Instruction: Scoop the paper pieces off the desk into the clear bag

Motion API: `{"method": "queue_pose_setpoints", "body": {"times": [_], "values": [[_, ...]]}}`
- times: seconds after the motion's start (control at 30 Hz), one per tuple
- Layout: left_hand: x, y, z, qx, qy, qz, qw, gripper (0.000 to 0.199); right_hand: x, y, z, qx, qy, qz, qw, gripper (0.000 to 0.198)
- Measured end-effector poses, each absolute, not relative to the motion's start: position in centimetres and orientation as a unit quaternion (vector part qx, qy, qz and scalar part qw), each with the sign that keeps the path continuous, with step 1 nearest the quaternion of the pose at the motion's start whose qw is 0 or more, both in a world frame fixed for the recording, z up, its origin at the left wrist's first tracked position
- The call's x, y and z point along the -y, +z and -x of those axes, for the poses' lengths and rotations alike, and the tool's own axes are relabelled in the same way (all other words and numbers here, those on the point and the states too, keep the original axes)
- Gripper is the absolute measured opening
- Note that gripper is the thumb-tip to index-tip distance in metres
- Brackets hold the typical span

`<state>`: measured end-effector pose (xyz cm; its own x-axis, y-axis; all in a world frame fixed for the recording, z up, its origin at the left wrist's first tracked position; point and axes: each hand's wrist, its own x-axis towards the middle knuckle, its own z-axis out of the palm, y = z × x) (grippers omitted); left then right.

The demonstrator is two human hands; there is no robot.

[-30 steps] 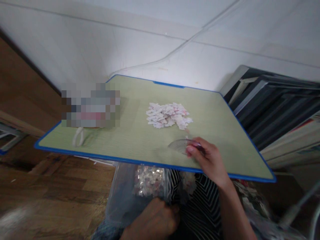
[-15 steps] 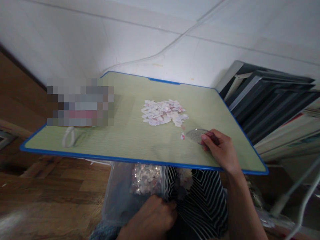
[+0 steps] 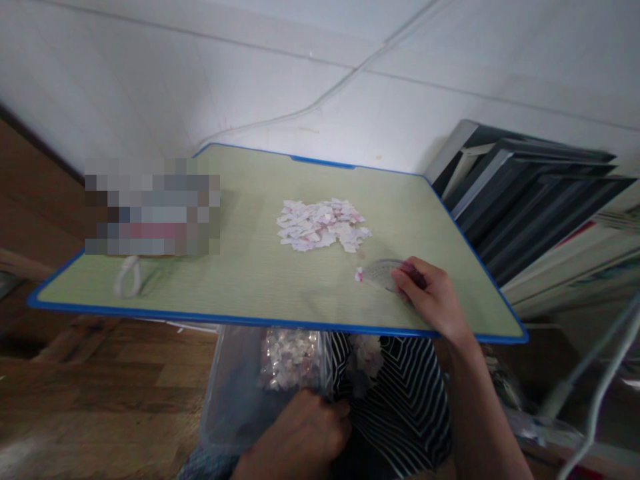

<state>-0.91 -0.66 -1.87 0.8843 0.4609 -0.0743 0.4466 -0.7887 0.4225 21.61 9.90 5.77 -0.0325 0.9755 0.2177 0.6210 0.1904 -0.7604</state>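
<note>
Clear half-disc (image 3: 380, 274): in the head view, taking 12 o'clock as away from the person, its long axis runs roughly from 9 to 3 o'clock. The free, tapering end points to 9 o'clock and one curved edge faces 12. Faint markings show across it, and the gripped end looks purplish.

It is over the near right part of the green, blue-rimmed surface (image 3: 240, 280); whether it lies flat on it or is slightly raised, I cannot tell. The right hand (image 3: 430, 290) pinches its 3 o'clock end between thumb and fingers, so most of the half-disc reaches out from that hand toward 9 o'clock. The left hand (image 3: 303, 423) is well apart from it, at 7 o'clock, below the near edge of the surface, with its fingers curled; I cannot tell whether it holds anything.

A small white-and-pink scrap (image 3: 359, 274) sits right by the free tip; contact between them is too small to tell. The pile of torn scraps (image 3: 323, 225) is at 10 o'clock from the half-disc, apart from it. A white loop (image 3: 129, 277) is far off at 9 o'clock, and dark folders (image 3: 530, 183) lean at 2. Beyond the left hand's 12 o'clock side, a shiny bag of scraps (image 3: 290, 360) lies in a clear bin (image 3: 217, 400).
</note>
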Motion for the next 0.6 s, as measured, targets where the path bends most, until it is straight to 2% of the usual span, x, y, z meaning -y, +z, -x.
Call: {"method": "queue_pose_setpoints", "body": {"times": [0.17,0.4,0.6], "values": [[0.5,-1.5,0.7,-0.235,0.009,-0.947,0.219,0.014,-9.2,6.2,-22.1,0.664,0.315,0.568,0.369,0.033],[0.8,-1.9,0.9,-0.237,0.007,-0.946,0.221,0.017,-9.3,6.2,-22.2,0.677,0.304,0.572,0.348,0.032],[0.5,-1.2,0.8,-0.234,-0.004,-0.948,0.215,0.018,-9.0,6.8,-22.8,0.679,0.345,0.565,0.316,0.035]]}}
